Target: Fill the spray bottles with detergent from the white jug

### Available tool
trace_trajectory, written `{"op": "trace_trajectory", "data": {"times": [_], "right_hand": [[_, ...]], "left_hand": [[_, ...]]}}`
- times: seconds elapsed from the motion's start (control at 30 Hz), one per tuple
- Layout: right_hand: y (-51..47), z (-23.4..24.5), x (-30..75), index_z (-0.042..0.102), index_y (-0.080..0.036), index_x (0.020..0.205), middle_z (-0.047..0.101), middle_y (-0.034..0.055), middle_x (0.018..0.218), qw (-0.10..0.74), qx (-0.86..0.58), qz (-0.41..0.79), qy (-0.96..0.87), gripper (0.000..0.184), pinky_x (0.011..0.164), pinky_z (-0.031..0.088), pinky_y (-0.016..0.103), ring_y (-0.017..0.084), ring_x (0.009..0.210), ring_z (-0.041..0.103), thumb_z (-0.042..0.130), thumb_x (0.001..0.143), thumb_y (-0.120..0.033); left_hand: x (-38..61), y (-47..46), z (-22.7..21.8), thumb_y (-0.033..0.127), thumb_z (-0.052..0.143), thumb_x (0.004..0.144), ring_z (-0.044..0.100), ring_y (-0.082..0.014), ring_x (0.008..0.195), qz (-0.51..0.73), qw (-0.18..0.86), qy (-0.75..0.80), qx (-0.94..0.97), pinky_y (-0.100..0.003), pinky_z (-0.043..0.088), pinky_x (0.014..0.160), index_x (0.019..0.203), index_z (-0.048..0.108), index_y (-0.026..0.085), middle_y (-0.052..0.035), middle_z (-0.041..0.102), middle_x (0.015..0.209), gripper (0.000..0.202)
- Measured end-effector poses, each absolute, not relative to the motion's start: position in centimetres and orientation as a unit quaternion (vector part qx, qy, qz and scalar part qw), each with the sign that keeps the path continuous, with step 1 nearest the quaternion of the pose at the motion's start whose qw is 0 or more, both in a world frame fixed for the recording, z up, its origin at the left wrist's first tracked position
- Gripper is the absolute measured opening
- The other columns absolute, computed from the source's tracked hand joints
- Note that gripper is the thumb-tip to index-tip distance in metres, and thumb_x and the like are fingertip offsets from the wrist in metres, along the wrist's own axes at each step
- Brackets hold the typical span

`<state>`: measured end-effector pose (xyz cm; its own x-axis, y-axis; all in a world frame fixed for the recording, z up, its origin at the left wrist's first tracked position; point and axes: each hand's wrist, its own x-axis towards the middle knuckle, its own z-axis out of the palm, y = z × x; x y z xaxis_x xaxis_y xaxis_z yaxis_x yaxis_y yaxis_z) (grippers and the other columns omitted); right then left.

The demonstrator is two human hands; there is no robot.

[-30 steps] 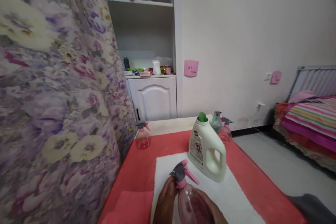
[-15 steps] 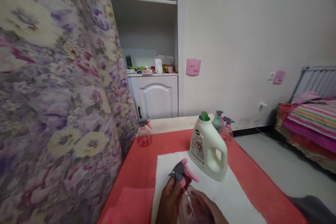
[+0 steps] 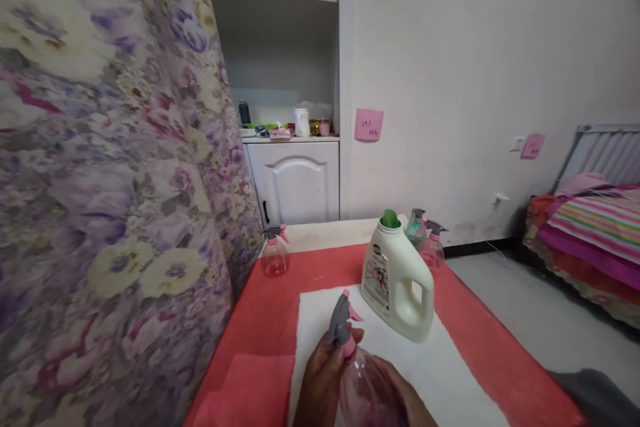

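A clear pink spray bottle [image 3: 361, 388] with a grey and pink trigger head [image 3: 341, 325] stands at the near edge of a white cloth [image 3: 440, 373]. My left hand [image 3: 320, 380] grips the bottle's neck, fingers pinched around the pink collar just under the trigger head. My right hand [image 3: 407, 397] wraps the bottle's body from the right. Behind it stands a white detergent jug [image 3: 395, 280] with an open green-lined mouth and a handle.
A red cloth [image 3: 270, 320] covers the table, with a folded pink cloth [image 3: 250, 390] at the near left. Another pink spray bottle [image 3: 275, 253] stands far left; two more [image 3: 425, 243] stand behind the jug. A floral curtain [image 3: 110, 180] hangs left. A bed [image 3: 590, 233] lies right.
The trigger head has turned on the bottle, its nozzle swinging from pointing right to pointing away. My left fingers have shifted around the neck. The camera tilted slightly down.
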<state>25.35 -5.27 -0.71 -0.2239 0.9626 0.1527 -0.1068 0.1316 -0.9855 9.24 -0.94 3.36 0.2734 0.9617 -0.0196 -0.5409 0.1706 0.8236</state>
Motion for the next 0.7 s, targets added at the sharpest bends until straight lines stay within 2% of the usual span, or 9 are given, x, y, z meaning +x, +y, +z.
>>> {"op": "trace_trajectory", "data": {"times": [0.07,0.17,0.27,0.33,0.5,0.57,0.7], "right_hand": [[-5.2,-1.1,25.3,0.052,-0.023,0.131,0.059,0.0151,0.135,0.49,-0.385,0.522,-0.582,0.097,0.11,0.036,0.047,0.037,0.125,0.053,0.071,0.052,-0.077],[-5.1,-2.0,25.3,0.053,-0.023,0.131,0.058,0.0147,0.136,0.497,-0.414,0.49,-0.584,0.081,0.11,0.036,0.045,0.034,0.128,0.05,0.068,0.066,-0.069],[-4.8,-2.5,25.3,0.056,-0.021,0.128,0.06,0.0138,0.134,0.502,-0.44,0.49,-0.561,0.069,0.111,0.035,0.046,0.032,0.126,0.052,0.061,0.075,-0.066],[-4.7,-2.5,25.4,0.057,-0.021,0.127,0.062,0.0137,0.13,0.498,-0.447,0.494,-0.556,0.068,0.11,0.036,0.046,0.032,0.124,0.055,0.06,0.076,-0.066],[-4.7,-2.7,25.7,0.058,-0.022,0.127,0.064,0.0127,0.127,0.499,-0.439,0.504,-0.552,0.071,0.109,0.036,0.05,0.035,0.123,0.054,0.07,0.069,-0.063],[-4.8,-3.0,25.7,0.059,-0.024,0.127,0.062,0.0123,0.129,0.503,-0.45,0.502,-0.54,0.074,0.11,0.034,0.05,0.036,0.125,0.052,0.074,0.066,-0.062],[-5.0,-4.0,25.7,0.057,-0.025,0.128,0.057,0.0132,0.136,0.523,-0.461,0.492,-0.521,0.073,0.111,0.032,0.051,0.036,0.128,0.049,0.071,0.068,-0.064]], "left_hand": [[9.3,-0.8,3.5,0.038,0.075,0.074,0.062,-0.0225,0.098,0.536,0.705,0.29,0.363,-0.033,0.044,0.09,0.104,0.071,0.019,-0.0081,0.07,0.095,0.036],[9.4,-0.5,3.4,0.033,0.078,0.071,0.063,-0.0197,0.091,0.547,0.695,0.302,0.356,-0.031,0.045,0.085,0.102,0.07,0.019,-0.0069,0.07,0.093,0.035],[9.4,-0.4,3.5,0.036,0.081,0.067,0.062,-0.0244,0.103,0.536,0.71,0.315,0.33,-0.033,0.045,0.089,0.102,0.071,0.017,-0.0102,0.072,0.099,0.042],[9.4,-0.3,3.6,0.037,0.081,0.067,0.061,-0.0256,0.106,0.522,0.725,0.315,0.32,-0.033,0.046,0.091,0.101,0.071,0.017,-0.0106,0.072,0.1,0.041],[9.3,-0.4,3.5,0.037,0.081,0.067,0.065,-0.0201,0.083,0.524,0.7,0.331,0.355,-0.031,0.049,0.079,0.086,0.071,0.018,-0.0059,0.072,0.086,0.029],[9.4,-0.5,3.6,0.039,0.081,0.066,0.066,-0.0227,0.088,0.528,0.689,0.348,0.356,-0.032,0.049,0.081,0.089,0.072,0.018,-0.0071,0.072,0.09,0.033],[9.6,-0.9,4.0,0.045,0.079,0.066,0.062,-0.03,0.109,0.529,0.702,0.344,0.329,-0.038,0.047,0.093,0.102,0.072,0.017,-0.0134,0.073,0.104,0.046]]}}
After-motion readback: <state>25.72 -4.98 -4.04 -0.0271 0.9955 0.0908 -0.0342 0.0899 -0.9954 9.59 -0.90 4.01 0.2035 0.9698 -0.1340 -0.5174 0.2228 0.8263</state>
